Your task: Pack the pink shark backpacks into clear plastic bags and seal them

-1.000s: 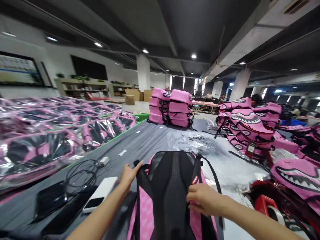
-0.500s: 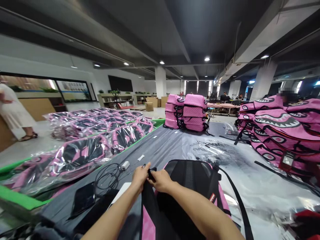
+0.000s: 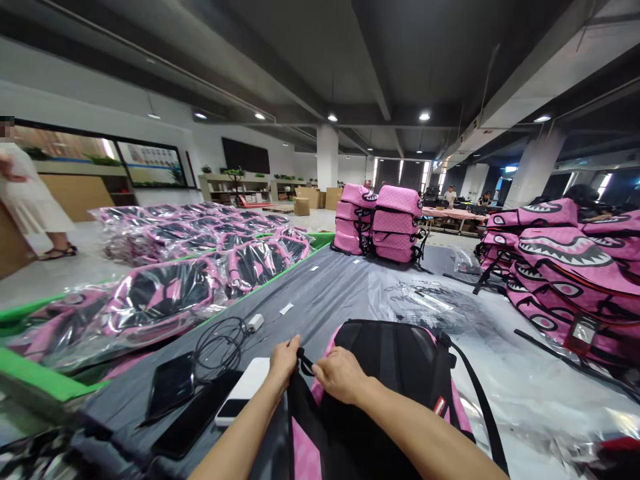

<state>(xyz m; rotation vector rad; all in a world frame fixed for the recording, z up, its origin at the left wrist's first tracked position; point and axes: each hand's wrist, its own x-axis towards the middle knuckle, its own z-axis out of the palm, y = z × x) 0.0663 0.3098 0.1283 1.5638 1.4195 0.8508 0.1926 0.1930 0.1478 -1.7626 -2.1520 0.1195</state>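
A pink and black backpack [image 3: 387,353] lies on the grey-covered table in front of me, its black padded back facing up. My left hand [image 3: 285,360] is closed on a black strap at the backpack's left side. Just to the right, my right hand [image 3: 340,375] pinches the same black strap [image 3: 305,363], which stretches over a short gap between the two hands. Another black strap [image 3: 483,397] curves loosely off the backpack's right side. Where the strap passes under my fingers is hidden.
Left of my hands lie a white box-shaped device [image 3: 257,371], a dark phone [image 3: 173,383] and a coiled cable [image 3: 220,348]. Plastic-wrapped backpacks [image 3: 165,293] fill the left side. Pink backpacks are stacked at the far end [image 3: 397,227] and on the right [image 3: 565,267]. A person [image 3: 30,187] stands far left.
My hands have moved slightly apart, the right one shifting to the right, so more strap shows between them. The view has shifted slightly, and more of the white device shows.
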